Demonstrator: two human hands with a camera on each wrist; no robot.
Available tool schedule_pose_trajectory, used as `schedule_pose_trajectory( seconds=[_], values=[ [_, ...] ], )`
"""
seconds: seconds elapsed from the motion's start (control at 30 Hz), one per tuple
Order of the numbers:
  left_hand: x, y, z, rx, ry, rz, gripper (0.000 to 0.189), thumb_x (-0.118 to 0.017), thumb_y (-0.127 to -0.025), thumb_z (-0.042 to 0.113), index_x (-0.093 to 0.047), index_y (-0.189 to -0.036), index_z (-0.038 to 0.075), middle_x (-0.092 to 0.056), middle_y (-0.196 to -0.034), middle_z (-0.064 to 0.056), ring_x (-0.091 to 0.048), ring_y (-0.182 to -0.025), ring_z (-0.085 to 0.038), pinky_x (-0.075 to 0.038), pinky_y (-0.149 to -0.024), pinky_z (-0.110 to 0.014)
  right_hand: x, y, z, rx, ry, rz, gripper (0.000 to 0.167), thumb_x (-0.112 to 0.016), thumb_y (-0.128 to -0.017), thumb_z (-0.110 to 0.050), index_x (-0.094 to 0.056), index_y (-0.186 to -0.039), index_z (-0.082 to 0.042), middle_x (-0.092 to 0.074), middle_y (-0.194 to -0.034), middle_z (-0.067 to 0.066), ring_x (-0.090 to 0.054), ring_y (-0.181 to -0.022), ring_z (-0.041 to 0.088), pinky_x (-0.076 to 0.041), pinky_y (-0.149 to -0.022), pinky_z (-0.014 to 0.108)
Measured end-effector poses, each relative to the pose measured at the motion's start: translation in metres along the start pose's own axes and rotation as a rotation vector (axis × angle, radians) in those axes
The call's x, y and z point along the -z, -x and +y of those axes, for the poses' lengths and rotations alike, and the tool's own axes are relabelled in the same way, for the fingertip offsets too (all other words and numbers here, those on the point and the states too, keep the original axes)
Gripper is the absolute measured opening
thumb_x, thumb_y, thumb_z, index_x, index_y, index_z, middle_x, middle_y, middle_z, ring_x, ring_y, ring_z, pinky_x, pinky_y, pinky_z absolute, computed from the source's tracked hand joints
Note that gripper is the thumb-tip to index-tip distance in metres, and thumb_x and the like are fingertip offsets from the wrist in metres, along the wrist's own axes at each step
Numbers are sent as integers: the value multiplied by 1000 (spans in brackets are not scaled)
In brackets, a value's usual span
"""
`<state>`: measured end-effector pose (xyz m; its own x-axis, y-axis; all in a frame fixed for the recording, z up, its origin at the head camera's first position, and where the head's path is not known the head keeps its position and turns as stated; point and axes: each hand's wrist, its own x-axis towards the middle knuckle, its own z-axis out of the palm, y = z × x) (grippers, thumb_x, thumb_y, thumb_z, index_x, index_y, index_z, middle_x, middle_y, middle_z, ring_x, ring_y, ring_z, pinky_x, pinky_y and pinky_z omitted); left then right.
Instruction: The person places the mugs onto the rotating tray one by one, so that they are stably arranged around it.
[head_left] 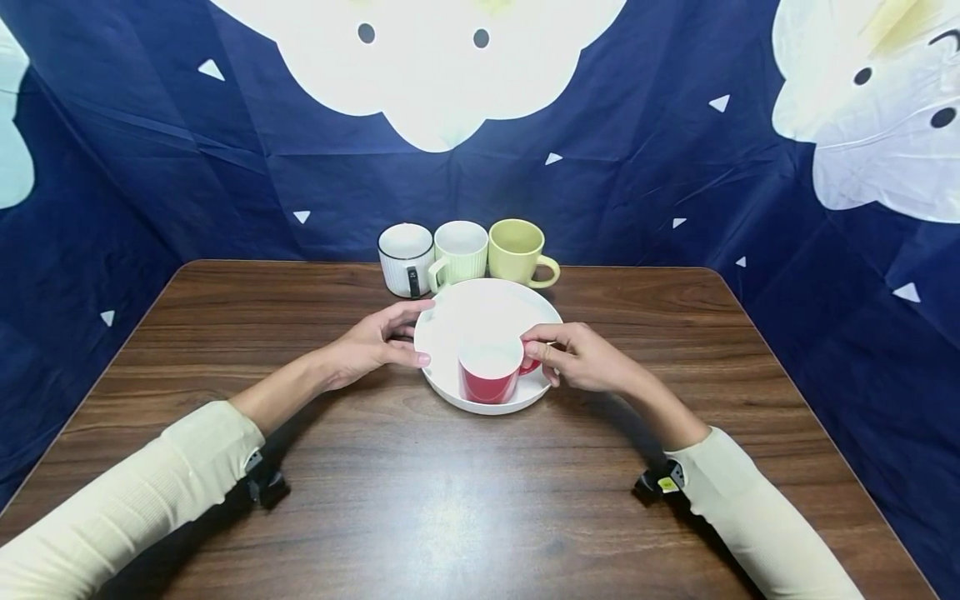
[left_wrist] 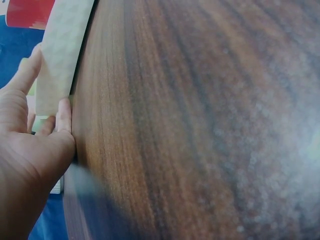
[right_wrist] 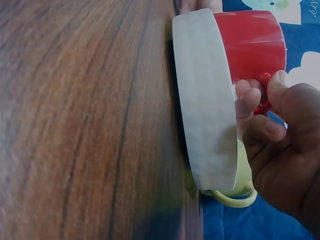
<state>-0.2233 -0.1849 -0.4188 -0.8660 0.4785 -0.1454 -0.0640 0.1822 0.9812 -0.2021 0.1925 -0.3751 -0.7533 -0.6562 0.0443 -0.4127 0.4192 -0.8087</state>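
A red mug (head_left: 491,379) with a white inside stands upright at the near part of a round white plate (head_left: 442,333) with a raised rim. My right hand (head_left: 581,358) pinches the mug's handle between thumb and fingers; the red handle shows between them in the right wrist view. On the other side, my left hand (head_left: 371,340) rests against the plate's left rim, thumb and fingers spread along it. In the left wrist view, the thumb and some fingertips of the left hand (left_wrist: 37,145) touch the rim, and its other fingers are partly hidden.
Behind the plate, side by side, stand a white ribbed mug (head_left: 406,271) with a dark rim, a pale green mug (head_left: 465,254) and a yellow-green mug (head_left: 516,250). The wooden table (head_left: 450,500) ends at a dark blue cloth backdrop (head_left: 225,200).
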Motion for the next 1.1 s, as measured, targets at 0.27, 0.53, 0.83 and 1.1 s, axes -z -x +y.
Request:
schedule_pose_trajectory(
  seconds=[0.27,0.53,0.83,1.1],
  values=[
    [-1,-1,0,-4,2,-4,99,-86,-93,-4,-36,-176,14,-43,-177,-17,-65,-136,-28,-61,-104,-24,-1,1,-1,-21,-3,-4,14,-62,-116,-11,-75,-114,-5,-69,-88,17,-61,-65,12,-48,-63,24],
    [-2,0,0,-1,-12,-1,98,-87,-93,-3,-37,-175,14,-44,-177,-16,-61,-141,-33,-61,-104,-24,-4,3,-2,-82,-29,15,12,-63,-116,-12,-73,-116,-5,-64,-79,6,-60,-65,13,-42,-54,23],
    [-1,0,2,-1,-44,10,92,-86,-96,4,-40,-174,15,-46,-177,-14,-53,-148,-34,-56,-107,-22,-3,8,-1,-178,-169,-5,24,-61,-118,-20,-69,-134,-4,-62,-75,8,-46,-49,14,-40,-42,25],
    [2,-2,5,-3,-54,23,84,-85,-98,7,-45,-172,15,-48,-176,-12,-56,-145,-34,-52,-107,-22,4,15,7,-161,-193,61,26,-60,-119,-22,-72,-137,-8,-62,-74,12,-50,-52,14,-43,-42,26]
  ],
)
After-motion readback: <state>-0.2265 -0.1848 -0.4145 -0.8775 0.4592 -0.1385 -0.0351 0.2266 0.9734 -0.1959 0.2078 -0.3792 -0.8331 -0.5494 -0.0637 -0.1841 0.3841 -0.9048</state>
